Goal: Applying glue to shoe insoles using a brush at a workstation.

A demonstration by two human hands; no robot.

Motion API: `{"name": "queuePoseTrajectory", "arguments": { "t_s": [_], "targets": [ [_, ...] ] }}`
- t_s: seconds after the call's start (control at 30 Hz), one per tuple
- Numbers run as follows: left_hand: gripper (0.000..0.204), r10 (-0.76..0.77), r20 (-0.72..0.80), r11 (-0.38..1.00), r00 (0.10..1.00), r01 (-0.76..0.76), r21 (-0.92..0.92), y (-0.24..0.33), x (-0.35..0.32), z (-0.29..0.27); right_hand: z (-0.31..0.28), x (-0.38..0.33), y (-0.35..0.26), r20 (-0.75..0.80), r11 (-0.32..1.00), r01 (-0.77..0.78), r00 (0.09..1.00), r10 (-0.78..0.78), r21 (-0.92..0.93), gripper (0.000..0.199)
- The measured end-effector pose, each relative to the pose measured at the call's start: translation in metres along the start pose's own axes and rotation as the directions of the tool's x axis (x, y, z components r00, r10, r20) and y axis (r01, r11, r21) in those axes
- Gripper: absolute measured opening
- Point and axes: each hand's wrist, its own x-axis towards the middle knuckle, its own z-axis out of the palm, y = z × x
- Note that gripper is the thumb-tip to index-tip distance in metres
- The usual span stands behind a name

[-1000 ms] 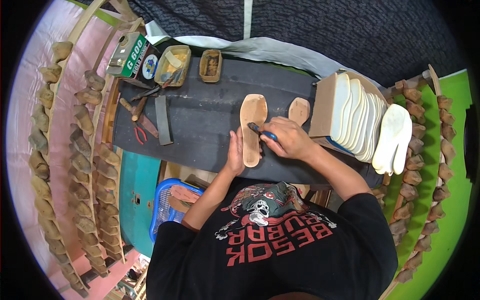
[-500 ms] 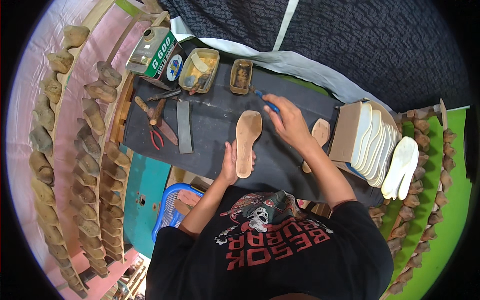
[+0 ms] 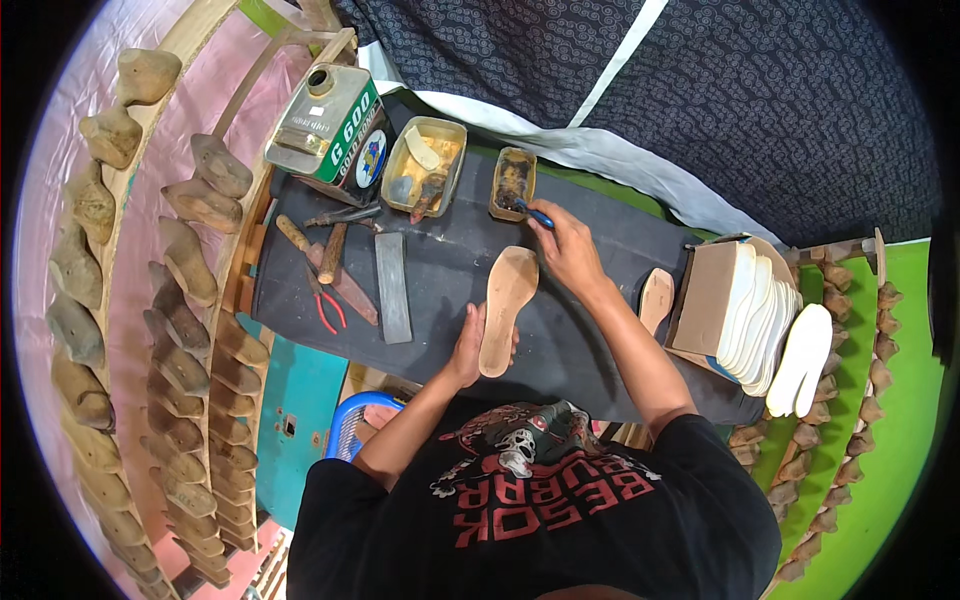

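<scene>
My left hand [image 3: 468,345] is closed around the narrow end of a tan insole [image 3: 508,300], holding it up above the dark tabletop with its broad end pointing away from me. In my right hand [image 3: 568,248] is a blue-handled brush [image 3: 540,217]. Its head dips into a small rectangular tub [image 3: 515,170] with dark, crusted residue inside; the bristles are hard to make out there. Another tan insole [image 3: 656,298] lies on the table to the right, partly hidden by my right forearm.
A metal can [image 3: 325,135] and a larger yellowish tub [image 3: 424,160] stand at the back left. Red pliers [image 3: 327,305], a hammer [image 3: 333,252] and a grey bar [image 3: 393,288] lie nearer. At right, a cardboard box [image 3: 712,300] holds white insoles [image 3: 760,310]. Shoe-last racks [image 3: 185,265] flank the table.
My right hand has carried the brush from beside the small tub into it. The left hand still holds the insole. The whole view has shifted slightly.
</scene>
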Motion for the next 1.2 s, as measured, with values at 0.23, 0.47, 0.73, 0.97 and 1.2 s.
{"name": "queuePoseTrajectory", "arguments": {
  "t_s": [0.23,0.47,0.73,0.97,1.2],
  "targets": [
    [0.078,0.016,0.040,0.999,0.999,-0.018,0.042,0.014,0.011,-0.003,-0.029,-0.001,-0.015,-0.186,0.999,-0.031,0.982,0.026,-0.021,0.023],
    [0.083,-0.026,0.166,0.999,0.986,0.019,0.046,0.026,0.025,0.010,-0.086,-0.030,-0.037,-0.134,0.994,-0.069,0.988,0.079,0.082,0.020],
    [0.093,-0.119,0.297,0.993,0.947,0.108,0.055,0.020,0.029,0.030,-0.125,-0.055,-0.022,0.038,0.990,-0.099,0.994,0.103,-0.097,0.022],
    [0.099,-0.177,0.297,0.981,0.938,0.143,0.131,0.002,0.033,0.053,-0.138,-0.096,-0.048,0.304,0.993,0.118,0.947,-0.107,-0.019,0.018],
    [0.104,-0.184,0.382,0.976,0.906,0.124,0.177,-0.019,0.029,0.084,-0.175,-0.110,-0.022,0.009,0.989,0.078,0.997,-0.077,-0.128,0.018]
  ]
}}
